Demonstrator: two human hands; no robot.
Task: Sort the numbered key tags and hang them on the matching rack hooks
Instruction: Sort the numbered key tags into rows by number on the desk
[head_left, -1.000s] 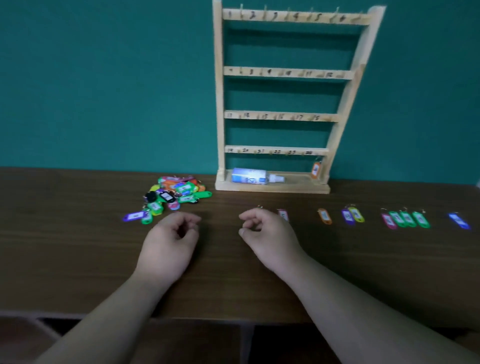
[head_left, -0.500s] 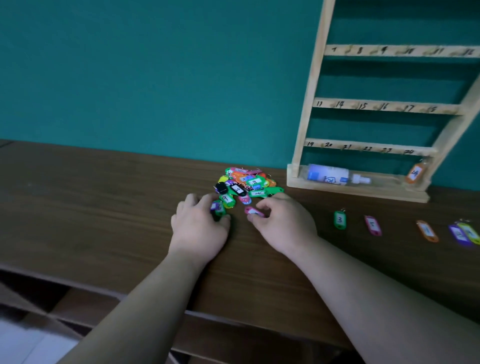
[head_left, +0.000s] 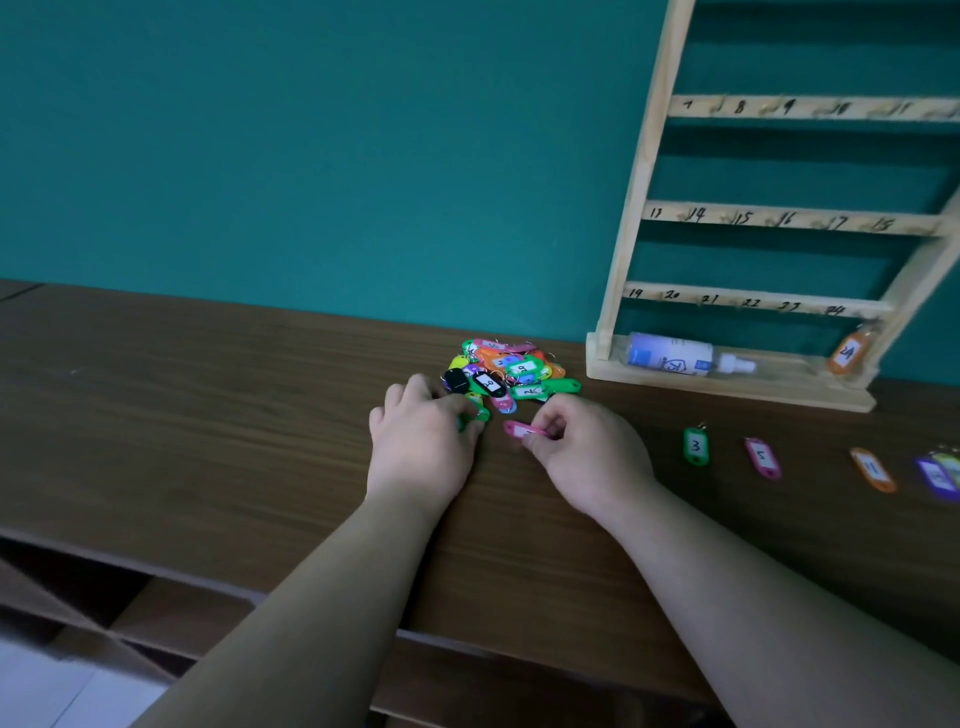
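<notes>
A heap of coloured numbered key tags (head_left: 511, 371) lies on the brown table (head_left: 208, 415), left of the wooden rack (head_left: 779, 218) with numbered hook rails. My left hand (head_left: 423, 447) grips a green tag (head_left: 478, 410) at the heap's near edge. My right hand (head_left: 587, 452) pinches a pink tag (head_left: 522, 430) just in front of the heap. To the right lie a green tag 3 (head_left: 696, 446), a pink tag 5 (head_left: 762, 457), an orange tag (head_left: 872, 469) and purple and yellow-green tags (head_left: 937, 475). An orange tag 24 (head_left: 848, 353) hangs at the rack's lowest rail.
A white and blue bottle (head_left: 685, 356) lies on the rack's base shelf. A teal wall stands behind the table. The table's front edge runs below my forearms, with open shelving under it at the lower left.
My view swung left and both hands reached to the heap. The right hand took hold of a pink tag and lifted it slightly; the left hand closed on a green tag.
</notes>
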